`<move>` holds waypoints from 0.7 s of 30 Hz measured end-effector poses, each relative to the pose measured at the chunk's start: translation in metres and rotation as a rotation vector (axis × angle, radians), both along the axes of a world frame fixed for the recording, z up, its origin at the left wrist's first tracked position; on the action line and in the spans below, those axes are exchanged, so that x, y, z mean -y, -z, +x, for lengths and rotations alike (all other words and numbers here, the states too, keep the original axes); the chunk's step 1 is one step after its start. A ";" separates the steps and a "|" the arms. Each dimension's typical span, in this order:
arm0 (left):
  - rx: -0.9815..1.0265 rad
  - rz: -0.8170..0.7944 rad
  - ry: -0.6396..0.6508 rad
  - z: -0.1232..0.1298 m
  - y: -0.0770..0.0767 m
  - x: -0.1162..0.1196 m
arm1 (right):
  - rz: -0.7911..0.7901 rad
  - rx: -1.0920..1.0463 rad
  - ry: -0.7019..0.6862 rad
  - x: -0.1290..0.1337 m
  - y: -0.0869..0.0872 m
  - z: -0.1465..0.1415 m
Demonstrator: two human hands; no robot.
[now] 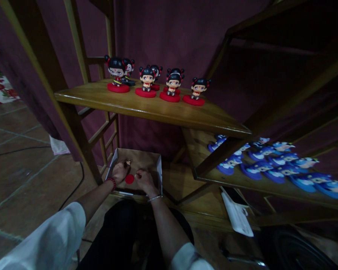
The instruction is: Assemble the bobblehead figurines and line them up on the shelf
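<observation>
Both hands are down inside a shallow cardboard box with pale walls (159, 174). My left hand (120, 172), with a red bead bracelet at the wrist, is closed on a small dark-haired figurine (128, 162) at the box's left side. Between the hands a round red disc (129, 179) lies on the box floor. My right hand (144, 181), wearing a thin bracelet, is just right of the disc with its fingers drawn together; a bit of red shows at its fingertips, too small to make out.
Above the box, a wooden shelf (146, 107) bears several black-haired figurines on red bases (169, 96). Several blue figurines (257, 168) stand on a lower shelf at right. A phone (234, 195) lies beside white packaging (236, 217). A cable (80, 180) runs across the floor at left.
</observation>
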State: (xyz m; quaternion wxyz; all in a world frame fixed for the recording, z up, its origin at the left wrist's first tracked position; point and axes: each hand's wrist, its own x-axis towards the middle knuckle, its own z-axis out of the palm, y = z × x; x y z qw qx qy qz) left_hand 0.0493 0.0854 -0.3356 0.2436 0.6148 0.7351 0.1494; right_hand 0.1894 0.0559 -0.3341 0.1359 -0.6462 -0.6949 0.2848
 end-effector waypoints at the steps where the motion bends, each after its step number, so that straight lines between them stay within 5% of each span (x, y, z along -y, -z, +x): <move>1: 0.027 0.015 0.010 0.000 -0.002 0.001 | -0.001 0.001 0.015 0.000 -0.002 0.000; 12: 0.582 -0.020 0.257 -0.002 -0.011 0.015 | 0.115 -0.184 0.057 -0.002 -0.004 0.003; 21: 0.607 -0.083 0.425 0.003 -0.027 0.013 | 0.055 -0.384 0.050 -0.002 -0.005 0.001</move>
